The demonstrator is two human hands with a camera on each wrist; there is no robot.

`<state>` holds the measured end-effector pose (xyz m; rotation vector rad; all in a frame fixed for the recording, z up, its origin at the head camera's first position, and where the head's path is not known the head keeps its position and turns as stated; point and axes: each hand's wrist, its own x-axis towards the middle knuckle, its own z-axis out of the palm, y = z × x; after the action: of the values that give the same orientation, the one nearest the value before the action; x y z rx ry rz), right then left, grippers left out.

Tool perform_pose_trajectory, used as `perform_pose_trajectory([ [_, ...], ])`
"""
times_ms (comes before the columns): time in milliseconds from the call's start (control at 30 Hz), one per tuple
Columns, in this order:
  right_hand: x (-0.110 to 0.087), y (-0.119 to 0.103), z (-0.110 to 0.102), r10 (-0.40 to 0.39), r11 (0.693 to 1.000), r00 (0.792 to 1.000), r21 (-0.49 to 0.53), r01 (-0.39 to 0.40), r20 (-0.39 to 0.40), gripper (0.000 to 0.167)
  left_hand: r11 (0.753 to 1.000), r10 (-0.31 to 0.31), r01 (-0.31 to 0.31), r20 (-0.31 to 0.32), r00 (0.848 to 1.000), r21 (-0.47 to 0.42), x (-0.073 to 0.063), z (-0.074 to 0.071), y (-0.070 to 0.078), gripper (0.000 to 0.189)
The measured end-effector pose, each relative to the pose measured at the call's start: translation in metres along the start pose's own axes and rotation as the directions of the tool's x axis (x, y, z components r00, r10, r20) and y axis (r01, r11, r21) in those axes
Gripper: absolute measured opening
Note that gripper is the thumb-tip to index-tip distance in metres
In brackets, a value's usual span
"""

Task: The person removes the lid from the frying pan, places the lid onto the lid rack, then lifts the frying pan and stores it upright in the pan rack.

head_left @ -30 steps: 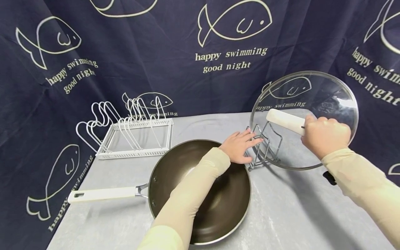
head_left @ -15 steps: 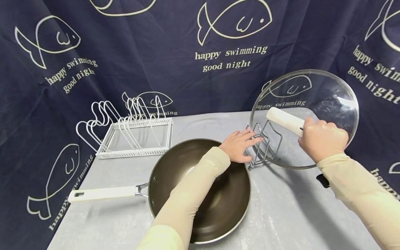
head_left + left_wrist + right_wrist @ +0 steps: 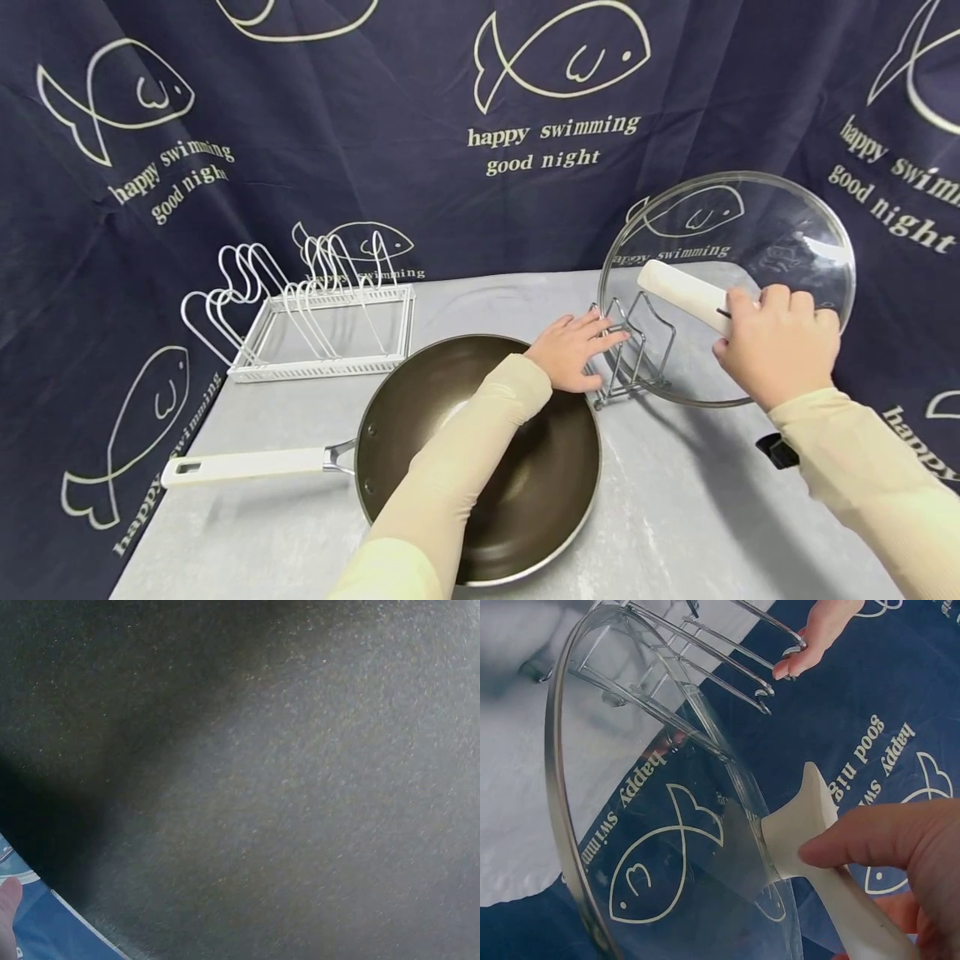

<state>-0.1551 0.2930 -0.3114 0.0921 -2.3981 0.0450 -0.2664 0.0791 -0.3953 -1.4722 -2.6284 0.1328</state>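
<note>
A large glass lid point(image 3: 783, 212) with a metal rim stands on edge, its lower left part among the wires of a small silver rack point(image 3: 663, 350). My right hand point(image 3: 787, 346) holds the lid's white handle point(image 3: 684, 292); in the right wrist view the thumb point(image 3: 855, 836) presses on that handle. At the rack's left end, my left hand point(image 3: 570, 354) touches the wires with its fingers spread. Under the left forearm lies a brown-lined frying pan point(image 3: 540, 500) with a white handle point(image 3: 255, 467). Its speckled surface point(image 3: 300, 787) fills most of the left wrist view.
A white wire rack point(image 3: 322, 365) with several upright loops stands at the back left of the grey table point(image 3: 675, 517). Behind everything hangs a dark blue curtain point(image 3: 420, 108) with fish drawings. A black wrist device point(image 3: 777, 450) shows beneath the right sleeve.
My right hand's fingers have loosened and risen somewhat on the lid handle, and the right wrist sits slightly lower. The lid, the silver rack and my left hand hold nearly the same places.
</note>
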Motion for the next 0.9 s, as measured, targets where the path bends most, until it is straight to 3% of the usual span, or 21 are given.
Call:
perform_pose_trajectory([
  [267,-0.021,-0.011,0.008,-0.049,0.992,0.977,0.107,0.073,-0.208,0.054,1.0,-0.016,0.016,-0.013,1.0,0.005,0.001,0.006,0.002,0.08],
  [433,-0.039,-0.018,0.018,-0.012,0.984,0.972,0.172,0.053,-0.233,0.056,1.0,-0.015,0.015,0.0,1.0,0.019,0.001,0.002,0.004,0.075],
  [733,-0.076,-0.029,0.025,0.101,0.948,0.986,0.314,-0.054,-0.134,0.061,0.997,-0.041,0.041,0.007,0.999,0.067,-0.004,-0.008,0.002,0.065],
  [900,-0.089,-0.034,0.027,0.129,0.943,0.967,0.33,-0.05,-0.222,0.057,0.994,-0.033,0.034,-0.011,0.999,0.1,-0.003,-0.012,0.009,0.066],
])
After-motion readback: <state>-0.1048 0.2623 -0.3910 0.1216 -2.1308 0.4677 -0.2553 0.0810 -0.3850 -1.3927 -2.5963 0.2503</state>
